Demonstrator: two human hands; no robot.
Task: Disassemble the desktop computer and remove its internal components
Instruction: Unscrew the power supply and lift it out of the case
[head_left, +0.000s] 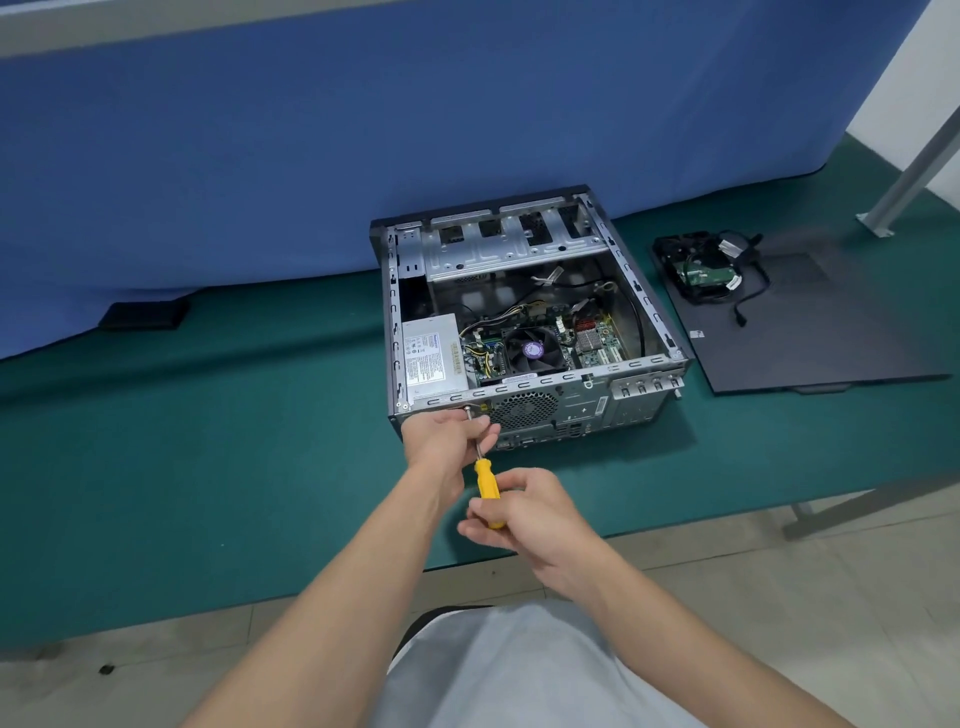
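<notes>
Gripping one yellow-handled steel screwdriver (487, 484), the right hand (530, 512) held its handle; the left hand (447, 434) pinched its shaft at one open grey computer case (582, 410).

Screwdriver at the open case's rear panel
Right hand (524, 512) grips the screwdriver (487, 480) handle; left hand (451, 434) pinches its shaft against the case (530, 312).

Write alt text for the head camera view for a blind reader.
A person holds a yellow-handled screwdriver against the rear panel of an open computer case: the left hand steadies the shaft, the right hand grips the handle.
</notes>
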